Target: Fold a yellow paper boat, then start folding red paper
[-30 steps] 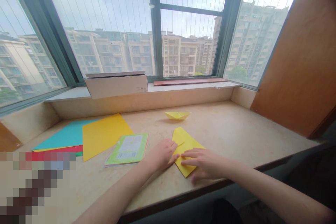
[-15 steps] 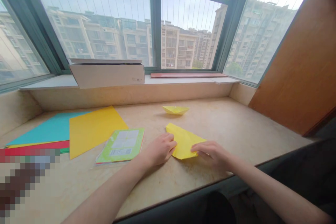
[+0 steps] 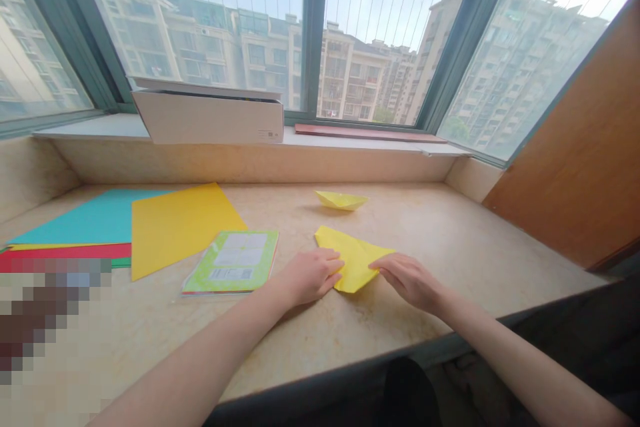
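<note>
A partly folded sheet of yellow paper lies on the stone counter between my hands. My left hand rests on its left side, fingers bent and pressing on the paper. At the right edge, my right hand pinches the paper between thumb and fingers. Just behind it sits a small folded yellow paper boat, apart from both hands.
To the left lie a packet of coloured paper, a large yellow sheet and a blue sheet over red and green ones. A white box stands on the window ledge beside a reddish strip.
The view has tilted and shifted slightly. My right hand has turned and now grips the paper's right edge higher up; the left hand lies flatter on the paper.
</note>
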Demonstrator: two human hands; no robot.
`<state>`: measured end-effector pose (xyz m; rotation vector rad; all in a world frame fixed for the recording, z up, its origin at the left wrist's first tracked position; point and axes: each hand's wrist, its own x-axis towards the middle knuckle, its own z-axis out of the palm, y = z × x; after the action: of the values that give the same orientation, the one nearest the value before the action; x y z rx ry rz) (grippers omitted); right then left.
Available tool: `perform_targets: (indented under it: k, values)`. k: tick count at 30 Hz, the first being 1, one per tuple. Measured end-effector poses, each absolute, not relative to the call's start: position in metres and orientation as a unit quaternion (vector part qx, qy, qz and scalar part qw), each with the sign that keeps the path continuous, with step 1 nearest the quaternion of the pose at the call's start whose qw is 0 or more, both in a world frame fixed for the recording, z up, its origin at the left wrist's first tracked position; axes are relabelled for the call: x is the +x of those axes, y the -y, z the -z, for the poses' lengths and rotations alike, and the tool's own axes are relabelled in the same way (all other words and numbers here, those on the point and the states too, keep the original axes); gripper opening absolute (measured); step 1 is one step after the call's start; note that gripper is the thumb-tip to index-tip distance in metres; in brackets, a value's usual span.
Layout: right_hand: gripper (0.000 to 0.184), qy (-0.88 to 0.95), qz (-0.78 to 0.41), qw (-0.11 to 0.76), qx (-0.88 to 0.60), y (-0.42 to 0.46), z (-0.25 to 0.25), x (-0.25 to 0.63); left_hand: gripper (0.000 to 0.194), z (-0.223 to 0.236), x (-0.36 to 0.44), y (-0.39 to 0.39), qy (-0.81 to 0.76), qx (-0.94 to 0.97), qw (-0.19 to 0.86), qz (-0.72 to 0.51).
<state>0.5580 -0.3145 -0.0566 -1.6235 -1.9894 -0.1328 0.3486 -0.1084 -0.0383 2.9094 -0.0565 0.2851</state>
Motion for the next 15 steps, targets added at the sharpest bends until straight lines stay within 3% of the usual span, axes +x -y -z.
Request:
perform_targets:
  k: [6, 15]
  values:
    - [0.013, 0.706, -0.006, 0.29, -0.646, 0.307, 0.058, 0.554, 0.021, 0.037, 0.349, 0.116, -0.005, 0.992, 0.086, -0.093]
    - [0.026, 0.579, -0.086, 0.299, -0.753, 0.265, 0.056, 0.553, 0.023, 0.036, 0.353, 0.121, -0.03, 0.996, 0.06, -0.064]
